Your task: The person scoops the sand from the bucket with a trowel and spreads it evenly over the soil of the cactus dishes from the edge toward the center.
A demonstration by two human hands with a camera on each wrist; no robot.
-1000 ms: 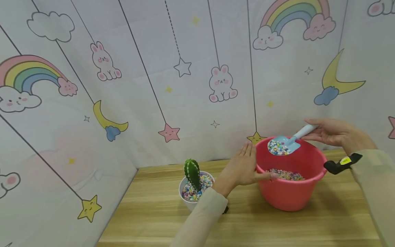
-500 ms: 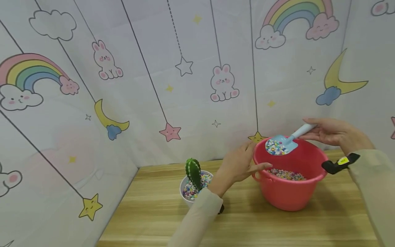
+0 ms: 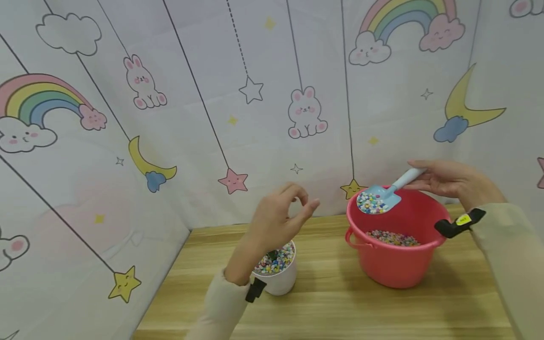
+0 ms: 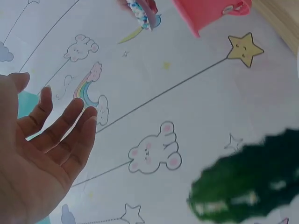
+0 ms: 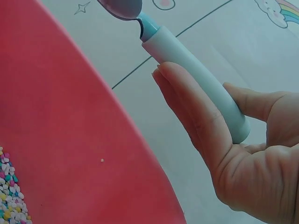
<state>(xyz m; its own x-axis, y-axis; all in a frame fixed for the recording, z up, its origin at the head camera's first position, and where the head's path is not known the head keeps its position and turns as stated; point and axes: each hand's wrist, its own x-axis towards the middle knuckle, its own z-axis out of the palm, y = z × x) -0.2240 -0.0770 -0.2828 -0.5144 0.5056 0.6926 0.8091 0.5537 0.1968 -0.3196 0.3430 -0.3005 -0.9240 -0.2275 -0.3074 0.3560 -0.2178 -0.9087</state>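
Observation:
My right hand [image 3: 452, 180] grips the pale handle of a small light-blue toy shovel [image 3: 394, 190]. Its blade carries colourful pebbles [image 3: 370, 204] and is above the left part of a red bucket [image 3: 397, 269]. More small pebbles [image 3: 393, 238] lie at the bottom of the bucket. In the right wrist view, fingers and thumb wrap the handle [image 5: 201, 77]. My left hand [image 3: 274, 218] is in the air over a white pot [image 3: 284, 281], loosely bent and holding nothing. The pot contains pebbles and a green cactus [image 4: 252, 182], mostly hidden behind that hand in the head view.
Pot and bucket stand on a wood-grain table [image 3: 323, 307], with a stretch of table between them. Right behind rises a white cloth backdrop [image 3: 191, 118] printed with rabbits, stars and rainbows. The bucket's red handle [image 3: 356, 240] hangs on its left side.
My left hand has let go of the bucket's rim and moved left to above the pot. The loaded shovel in my right hand has shifted slightly left.

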